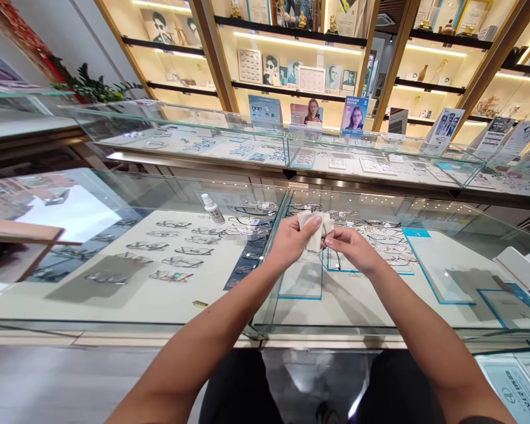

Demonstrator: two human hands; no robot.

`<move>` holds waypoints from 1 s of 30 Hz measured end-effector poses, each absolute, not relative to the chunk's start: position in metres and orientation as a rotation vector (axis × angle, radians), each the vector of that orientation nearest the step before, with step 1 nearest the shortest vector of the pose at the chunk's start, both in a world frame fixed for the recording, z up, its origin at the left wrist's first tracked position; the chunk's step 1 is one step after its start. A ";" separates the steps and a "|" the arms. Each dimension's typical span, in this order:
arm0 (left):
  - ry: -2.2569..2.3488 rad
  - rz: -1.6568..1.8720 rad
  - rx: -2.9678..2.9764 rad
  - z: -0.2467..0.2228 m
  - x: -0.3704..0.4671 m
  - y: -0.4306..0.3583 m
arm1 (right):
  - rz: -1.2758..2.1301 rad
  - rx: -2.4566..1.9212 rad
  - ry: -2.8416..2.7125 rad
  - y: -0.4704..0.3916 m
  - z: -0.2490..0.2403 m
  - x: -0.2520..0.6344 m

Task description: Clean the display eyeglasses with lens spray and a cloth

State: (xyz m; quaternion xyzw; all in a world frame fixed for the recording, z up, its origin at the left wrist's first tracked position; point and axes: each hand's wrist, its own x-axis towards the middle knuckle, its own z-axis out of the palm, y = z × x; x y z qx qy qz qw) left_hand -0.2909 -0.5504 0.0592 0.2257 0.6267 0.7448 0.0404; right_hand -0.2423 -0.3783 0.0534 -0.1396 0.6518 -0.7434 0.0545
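Above the glass display case, my left hand [295, 238] is closed on a beige cloth [314, 238], thumb on top. My right hand [348, 246], just beside it, pinches a pair of thin-framed glasses [324, 259]; part of the frame hangs below the fingers. The cloth is folded around the upper part of the glasses, so that part is hidden. A small white spray bottle [212, 208] stands on the glass to the left of my hands.
Rows of glasses [194, 251] lie inside the case under the glass top [229, 312]. Blue-edged trays [300, 288] are at the right. Open white cases [514, 265] sit at the far right. Another glass counter [242, 132] and lit shelves [291, 23] stand behind.
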 end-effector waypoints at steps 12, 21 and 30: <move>1.472 2.202 0.715 0.056 -0.300 -0.550 | -2.473 -0.294 1.707 -0.377 0.056 -0.245; 1.709 2.282 0.678 0.055 -0.288 -0.545 | -2.388 -0.400 1.671 -0.386 0.047 -0.243; 1.522 2.291 0.716 0.053 -0.293 -0.543 | -2.454 -0.308 1.721 -0.383 0.053 -0.242</move>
